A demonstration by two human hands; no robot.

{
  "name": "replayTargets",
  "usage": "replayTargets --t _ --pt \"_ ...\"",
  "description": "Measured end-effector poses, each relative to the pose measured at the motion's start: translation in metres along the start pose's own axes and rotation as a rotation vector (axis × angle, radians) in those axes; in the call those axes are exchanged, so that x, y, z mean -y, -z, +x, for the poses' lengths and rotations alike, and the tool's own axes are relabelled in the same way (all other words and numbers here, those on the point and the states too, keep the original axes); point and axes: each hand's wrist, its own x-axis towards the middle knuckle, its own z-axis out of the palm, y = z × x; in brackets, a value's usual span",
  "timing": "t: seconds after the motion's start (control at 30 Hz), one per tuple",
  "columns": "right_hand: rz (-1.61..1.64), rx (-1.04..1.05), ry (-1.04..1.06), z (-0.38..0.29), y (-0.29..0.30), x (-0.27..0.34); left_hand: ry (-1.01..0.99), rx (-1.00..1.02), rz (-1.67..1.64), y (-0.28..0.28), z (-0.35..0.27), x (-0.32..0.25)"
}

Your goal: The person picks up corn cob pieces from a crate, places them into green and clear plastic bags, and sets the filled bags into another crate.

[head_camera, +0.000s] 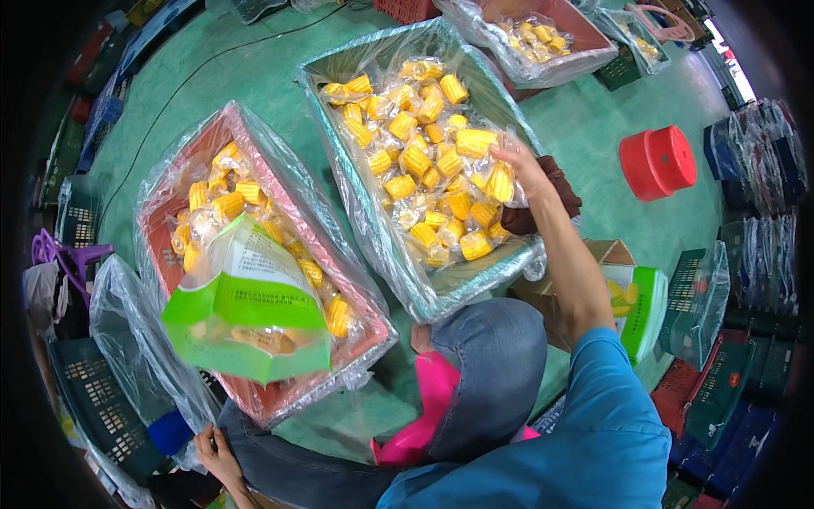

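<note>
My right hand (pixel 523 167) is over the right end of a teal plastic crate (pixel 388 280) lined with clear film, its fingers closed on vacuum-bagged corn cob pieces (pixel 499 182). Many more bagged pieces fill this crate. A dark brown cloth or glove (pixel 559 188) lies against my right wrist. To the left, a pink lined crate (pixel 289 172) holds bagged corn, and a green and white printed pouch (pixel 254 312) stands open on top, with corn visible inside. My left hand (pixel 219 455) is low beside my knee, at the edge of a clear plastic liner (pixel 152 356); its grip is unclear.
A red plastic stool (pixel 658 163) stands right on the green floor. Near my right arm are a cardboard box (pixel 540 302) and stacked green pouches (pixel 645 312). Another lined crate (pixel 547 70) with corn is at the top. Crates line both sides; a cable (pixel 184 79) crosses the floor.
</note>
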Motion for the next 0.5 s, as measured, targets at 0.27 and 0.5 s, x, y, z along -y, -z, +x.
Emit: replayTargets --t 0.27,0.5 --pt "0.627 0.340 -0.240 -0.125 -0.104 0.018 -0.182 -0.177 -0.207 -0.012 -0.003 -0.055" --pt "0.559 0.447 -0.646 -0.217 -0.179 0.004 -0.323 -0.109 -0.501 -0.032 0.012 -0.142"
